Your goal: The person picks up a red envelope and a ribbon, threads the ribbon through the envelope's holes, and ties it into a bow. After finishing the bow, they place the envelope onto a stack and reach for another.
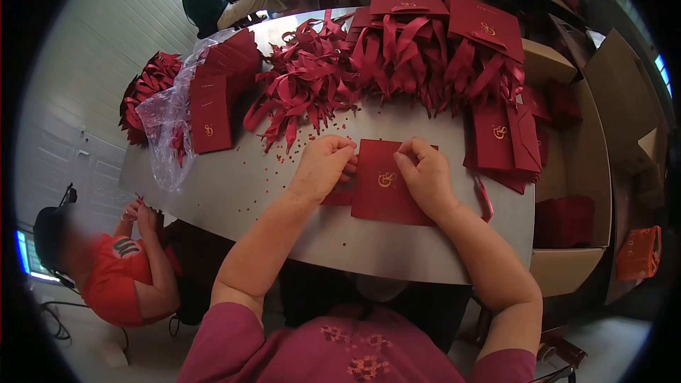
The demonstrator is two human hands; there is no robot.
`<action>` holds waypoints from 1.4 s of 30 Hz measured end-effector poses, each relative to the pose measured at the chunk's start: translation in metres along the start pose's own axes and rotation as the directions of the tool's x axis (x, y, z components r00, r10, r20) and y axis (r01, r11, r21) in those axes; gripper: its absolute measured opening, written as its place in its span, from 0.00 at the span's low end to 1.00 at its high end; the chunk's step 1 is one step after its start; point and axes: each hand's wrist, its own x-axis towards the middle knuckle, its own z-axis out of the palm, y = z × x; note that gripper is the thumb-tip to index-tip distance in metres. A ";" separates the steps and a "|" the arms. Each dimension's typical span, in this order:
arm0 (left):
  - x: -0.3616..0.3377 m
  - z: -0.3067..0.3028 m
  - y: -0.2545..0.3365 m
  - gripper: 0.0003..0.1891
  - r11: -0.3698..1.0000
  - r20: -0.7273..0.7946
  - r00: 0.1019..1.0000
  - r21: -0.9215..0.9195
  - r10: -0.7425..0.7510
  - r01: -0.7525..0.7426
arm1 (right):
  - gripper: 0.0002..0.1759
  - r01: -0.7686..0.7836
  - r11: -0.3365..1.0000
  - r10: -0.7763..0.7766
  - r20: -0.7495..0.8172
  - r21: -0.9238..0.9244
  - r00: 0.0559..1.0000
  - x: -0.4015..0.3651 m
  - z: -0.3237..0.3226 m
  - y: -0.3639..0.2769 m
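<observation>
A red paper bag with a gold emblem lies on the metal table in front of me. My left hand is at the bag's upper left, thumb and fingers pinched together; whatever is between them is too small to make out. Over the bag's upper right edge, my right hand has its fingers curled with thumb and forefinger together, gripping the bag's top edge. Part of another red piece shows beneath the left side of the bag. A short red ribbon lies to the right.
Behind are a pile of red ribbons, red bags with ribbons, and bags beside clear plastic. More bags are stacked right, near an open cardboard box. A person in orange sits left; others sit at the back.
</observation>
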 end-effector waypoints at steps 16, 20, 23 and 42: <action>0.017 0.007 0.005 0.08 0.908 0.160 0.979 -0.379 -0.125 0.178 | 0.11 -0.094 0.967 0.070 0.107 0.236 0.992 0.001 -0.007 0.007; 0.015 0.015 0.000 0.09 0.829 0.260 0.954 -0.491 -0.152 0.266 | 0.08 -0.022 0.965 -0.008 0.114 0.259 0.993 0.003 -0.012 0.016; 0.015 0.016 -0.006 0.10 0.758 0.312 0.944 -0.589 -0.107 0.280 | 0.07 -0.017 0.955 -0.017 0.114 0.295 0.993 0.002 -0.011 0.010; 0.002 0.019 -0.009 0.08 0.665 0.423 0.892 -0.714 0.158 0.220 | 0.06 0.164 0.976 -0.176 0.078 0.144 0.981 0.003 -0.019 -0.006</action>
